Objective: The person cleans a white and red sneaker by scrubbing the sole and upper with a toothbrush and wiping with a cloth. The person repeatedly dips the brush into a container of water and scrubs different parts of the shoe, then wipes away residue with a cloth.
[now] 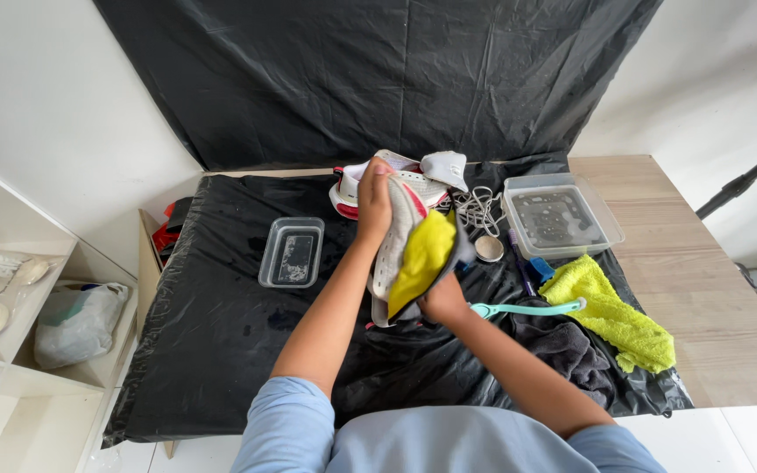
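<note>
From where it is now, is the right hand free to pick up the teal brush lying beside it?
Probably not at once: the right hand is shut on a yellow cloth pressed to the shoe. The teal brush lies close by, with nothing between.

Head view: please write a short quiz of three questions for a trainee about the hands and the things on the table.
1. True or false: the left hand grips the shoe near its top.
2. What does the right hand press against the shoe? A) a teal brush B) a yellow cloth C) a grey towel
3. Fill in: the teal brush lies between a dark towel and a ___ towel.

Key
1. True.
2. B, the yellow cloth.
3. Yellow.
</note>
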